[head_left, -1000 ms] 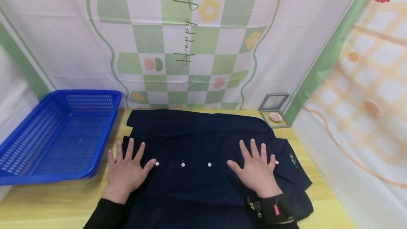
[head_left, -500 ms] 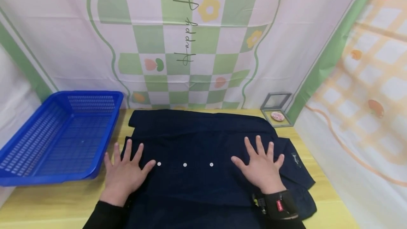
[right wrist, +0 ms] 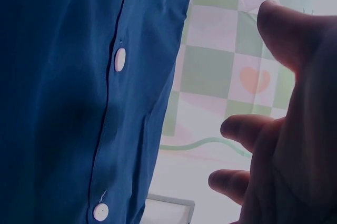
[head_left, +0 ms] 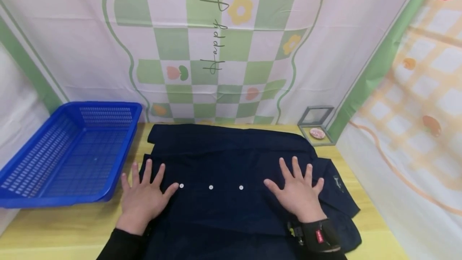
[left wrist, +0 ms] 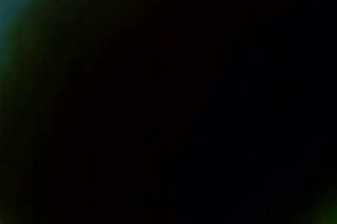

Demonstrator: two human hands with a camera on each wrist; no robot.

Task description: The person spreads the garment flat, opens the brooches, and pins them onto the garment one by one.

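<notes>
We see left hand (head_left: pixel 142 198) and right hand (head_left: pixel 297 191) both flat, fingers spread, pressing the dark navy white-buttoned cloth shirt (head_left: pixel 223 159) on the yellow wooden table (head_left: pixel 54 228).

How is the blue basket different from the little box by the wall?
The basket is big, bright blue and full of small holes; the box is small, grey-framed with a see-through lid. The basket sits at the table's left end, the box at its far right corner. The basket holds nothing visible; the box holds something round and pink. Both rest on the table.
</notes>
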